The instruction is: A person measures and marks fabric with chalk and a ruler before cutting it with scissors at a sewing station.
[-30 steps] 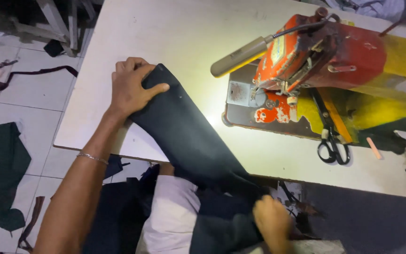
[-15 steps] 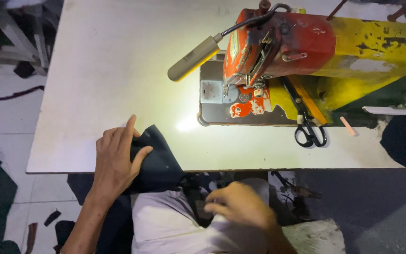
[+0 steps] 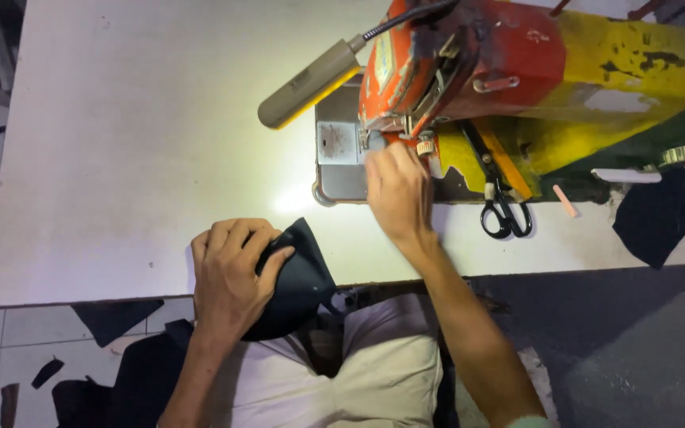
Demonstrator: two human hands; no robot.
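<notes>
Head view, looking down on white flat counter [image 3: 120,158].

L hand [image 3: 231,273]: palm down, fingers curled over a folded piece of dark navy/black cloth [image 3: 299,281]. Cloth sits at the near counter edge, partly on the top, partly hanging over toward the lap. Grip: closed on the cloth, thumb on its right side.

R hand [image 3: 396,190]: reached fwd to the needle area of the worn red-and-yellow sewing machine [image 3: 533,79]. Fingertips at the metal plate [image 3: 341,158] just under the machine head. Fingers bent, touching there; whether they pinch anything – cannot tell, tips hidden against the machine.

Around:
- Grey-and-yellow tubular lamp [image 3: 309,83] on a flexible black neck, hanging over counter left of the machine head; bright patch on counter below it, between plate and cloth.
- Black-handled scissors [image 3: 501,202] lying on the machine base, just right of R hand, handles toward the near edge.
- Small pink chalk-like stick [image 3: 565,201] right of scissors.
- Dark cloth piece [image 3: 660,214] at the far right counter edge, well apart from both hands.
- Dark fabric scraps [image 3: 112,319] on tiled floor below-left of counter.

Obstruction: machine head overhangs the needle zone. No containers in view.
</notes>
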